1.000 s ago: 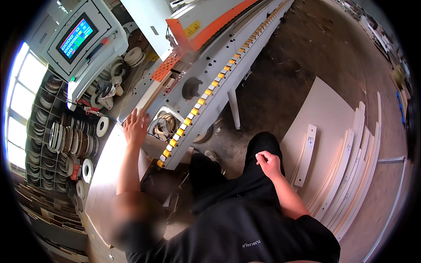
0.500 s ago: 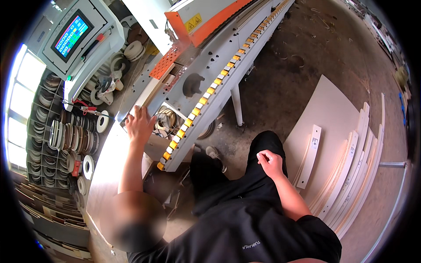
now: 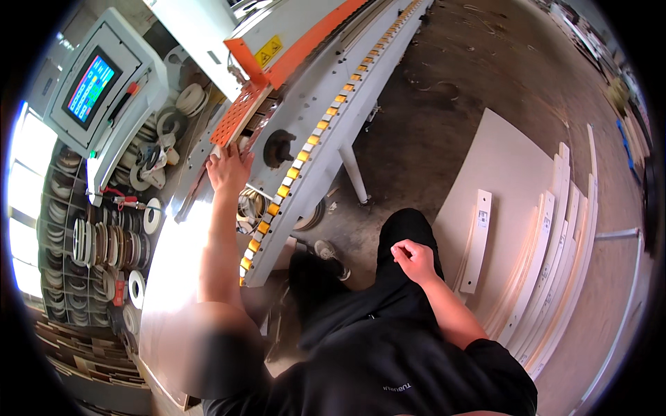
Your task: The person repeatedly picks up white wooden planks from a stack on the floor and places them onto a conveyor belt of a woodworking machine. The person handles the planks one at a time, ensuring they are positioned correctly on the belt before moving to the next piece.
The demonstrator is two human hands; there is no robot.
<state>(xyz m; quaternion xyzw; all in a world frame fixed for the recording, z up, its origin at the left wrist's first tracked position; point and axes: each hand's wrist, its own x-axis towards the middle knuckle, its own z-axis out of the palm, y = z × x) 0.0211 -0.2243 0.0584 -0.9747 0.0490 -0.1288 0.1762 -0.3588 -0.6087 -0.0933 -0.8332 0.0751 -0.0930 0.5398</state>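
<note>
My left hand [image 3: 229, 168] lies with its fingers spread on the end of a narrow pale board [image 3: 239, 132]. Most of that board is hidden under the orange perforated guard [image 3: 239, 114] of a grey and white machine, just beyond my fingertips. My right hand [image 3: 415, 261] hovers over or rests on my right thigh, its fingers curled in, and nothing shows in it.
Yellow rollers [image 3: 284, 191] line the machine's rail. A control panel [image 3: 94, 87] with a lit screen stands at the left, above a rack of edging rolls [image 3: 111, 243]. At the right, several pale strips [image 3: 531, 260] lie on a large panel [image 3: 479, 163].
My left hand has pushed the board forward along the machine and is now close to the orange guard. My right hand stays curled by my thigh. The whole view has shifted slightly.
</note>
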